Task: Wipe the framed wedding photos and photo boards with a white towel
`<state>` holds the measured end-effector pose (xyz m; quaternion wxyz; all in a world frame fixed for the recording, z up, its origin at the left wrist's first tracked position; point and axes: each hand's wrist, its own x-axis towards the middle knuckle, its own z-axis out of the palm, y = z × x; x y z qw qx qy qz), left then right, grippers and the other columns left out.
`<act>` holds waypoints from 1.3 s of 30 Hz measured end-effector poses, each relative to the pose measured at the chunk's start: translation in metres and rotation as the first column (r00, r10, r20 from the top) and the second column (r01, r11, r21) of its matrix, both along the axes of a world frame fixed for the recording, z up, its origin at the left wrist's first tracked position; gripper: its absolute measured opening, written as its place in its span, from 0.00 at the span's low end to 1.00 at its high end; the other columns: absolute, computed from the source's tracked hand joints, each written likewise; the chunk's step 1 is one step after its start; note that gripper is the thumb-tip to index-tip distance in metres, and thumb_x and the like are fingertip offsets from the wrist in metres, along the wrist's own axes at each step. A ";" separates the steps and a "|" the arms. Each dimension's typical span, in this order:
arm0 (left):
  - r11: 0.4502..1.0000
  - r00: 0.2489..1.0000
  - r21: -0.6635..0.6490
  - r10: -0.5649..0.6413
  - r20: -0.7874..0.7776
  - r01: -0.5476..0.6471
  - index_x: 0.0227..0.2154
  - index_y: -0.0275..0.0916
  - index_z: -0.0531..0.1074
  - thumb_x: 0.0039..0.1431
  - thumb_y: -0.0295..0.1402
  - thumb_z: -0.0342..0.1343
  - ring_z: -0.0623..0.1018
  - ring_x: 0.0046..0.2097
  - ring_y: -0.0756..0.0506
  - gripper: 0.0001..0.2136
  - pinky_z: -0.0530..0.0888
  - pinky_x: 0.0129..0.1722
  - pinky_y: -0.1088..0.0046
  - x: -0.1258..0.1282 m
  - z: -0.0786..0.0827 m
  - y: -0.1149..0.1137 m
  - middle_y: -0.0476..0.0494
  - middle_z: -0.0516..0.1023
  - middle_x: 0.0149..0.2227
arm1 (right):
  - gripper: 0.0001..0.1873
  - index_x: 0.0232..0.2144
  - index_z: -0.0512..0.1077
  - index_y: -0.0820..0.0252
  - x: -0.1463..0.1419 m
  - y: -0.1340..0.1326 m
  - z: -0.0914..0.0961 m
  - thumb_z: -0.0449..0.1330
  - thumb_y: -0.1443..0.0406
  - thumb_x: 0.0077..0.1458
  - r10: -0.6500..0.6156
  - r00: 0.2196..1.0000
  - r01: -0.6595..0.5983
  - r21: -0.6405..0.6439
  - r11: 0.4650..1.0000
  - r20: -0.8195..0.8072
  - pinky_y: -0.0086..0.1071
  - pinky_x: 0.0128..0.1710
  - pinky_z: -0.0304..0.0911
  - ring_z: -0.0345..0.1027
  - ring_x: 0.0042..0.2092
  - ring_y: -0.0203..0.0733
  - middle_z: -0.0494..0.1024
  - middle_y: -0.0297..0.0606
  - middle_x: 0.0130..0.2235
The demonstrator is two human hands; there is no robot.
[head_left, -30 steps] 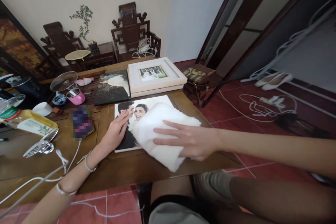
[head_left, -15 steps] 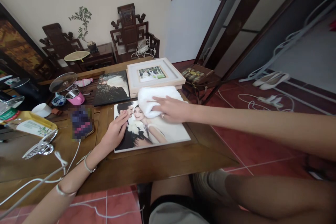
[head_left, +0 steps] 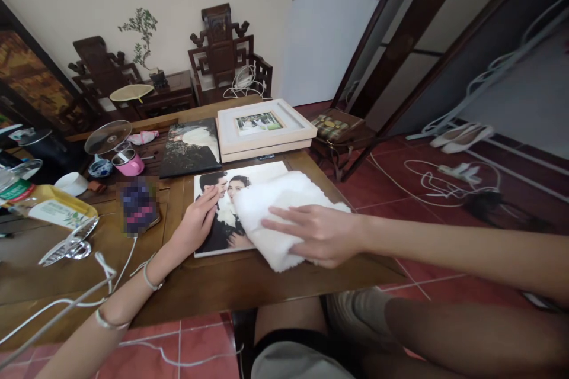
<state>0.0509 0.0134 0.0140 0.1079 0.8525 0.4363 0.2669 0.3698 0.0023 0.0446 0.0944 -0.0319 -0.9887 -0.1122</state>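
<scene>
A photo panel (head_left: 224,240) of a couple lies flat near the wooden table's front edge. My left hand (head_left: 196,224) rests flat on its left side, fingers stretched out and touching the surface. With my right hand (head_left: 322,234) I grip a white fluffy cloth (head_left: 260,198), pressed down over the panel's right half. The cloth is spread out, hides that part of the picture and hangs past the panel's lower edge. Some of my right fingers are partly sunk in it.
Behind the panel lie a white framed picture (head_left: 224,145) and a dark photo panel (head_left: 178,151). To the left are a pink cup (head_left: 128,164), an oil bottle (head_left: 57,207), a clear hair claw (head_left: 73,246), a blurred-out phone (head_left: 140,207) and a white cable (head_left: 66,305). A wooden chair (head_left: 404,41) stands right.
My right hand has moved the cloth from the panel's upper edge down and toward me, and the cloth has opened out wider. My left hand has stayed in place.
</scene>
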 end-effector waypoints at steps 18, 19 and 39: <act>0.999 1.000 0.030 -0.016 0.026 0.015 0.58 0.36 0.70 0.68 0.29 0.45 0.65 0.65 0.39 0.19 0.63 0.64 0.51 -0.010 -0.004 -0.001 0.35 0.68 0.62 | 0.24 0.53 0.70 0.64 -0.037 0.054 0.020 0.57 0.72 0.52 -0.438 0.866 0.452 -0.003 0.892 0.241 0.47 0.44 0.70 0.56 0.64 0.61 0.61 0.56 0.64; 0.999 1.000 0.031 -0.015 0.023 0.014 0.58 0.35 0.70 0.68 0.29 0.45 0.65 0.65 0.39 0.19 0.63 0.64 0.51 -0.010 -0.004 -0.001 0.35 0.68 0.62 | 0.23 0.52 0.71 0.65 -0.036 0.051 0.021 0.57 0.71 0.52 -0.433 0.862 0.446 0.012 0.895 0.265 0.47 0.42 0.71 0.56 0.63 0.62 0.61 0.58 0.64; 1.000 1.000 0.000 -0.015 0.019 0.015 0.58 0.36 0.69 0.68 0.30 0.45 0.64 0.65 0.40 0.19 0.62 0.65 0.51 0.002 -0.001 -0.004 0.35 0.67 0.62 | 0.18 0.48 0.73 0.57 -0.054 0.000 0.034 0.59 0.65 0.53 -0.230 0.929 0.263 -0.079 0.962 0.290 0.36 0.32 0.65 0.67 0.54 0.56 0.67 0.51 0.61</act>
